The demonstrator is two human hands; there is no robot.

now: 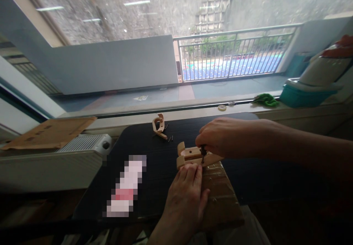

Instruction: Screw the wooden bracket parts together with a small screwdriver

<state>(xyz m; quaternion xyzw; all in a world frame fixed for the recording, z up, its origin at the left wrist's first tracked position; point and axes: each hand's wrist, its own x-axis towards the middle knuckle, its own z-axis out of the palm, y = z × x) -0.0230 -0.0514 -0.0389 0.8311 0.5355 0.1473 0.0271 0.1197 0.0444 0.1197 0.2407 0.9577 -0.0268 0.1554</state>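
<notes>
My right hand (220,136) is closed around a screwdriver (203,152), whose handle is mostly hidden in the fist. The dark shaft points down onto a pale wooden piece (190,161) with rounded, raised ends and a hole. Stretched fingers of my left hand (186,190) lie flat at the near edge of that piece, thumb apart. Beneath the piece and the left hand is a tape-wrapped brown block or box (220,197). Farther back on the dark table (154,190) lie a curved wooden part (158,127) and several small screws (170,139).
A blurred-out pale strip (127,186) lies on the table's left side. Left of the table are a radiator (85,144) and flat cardboard (49,131). On the windowsill sit a tape roll (222,107), a green cloth (266,100) and a teal box (306,92).
</notes>
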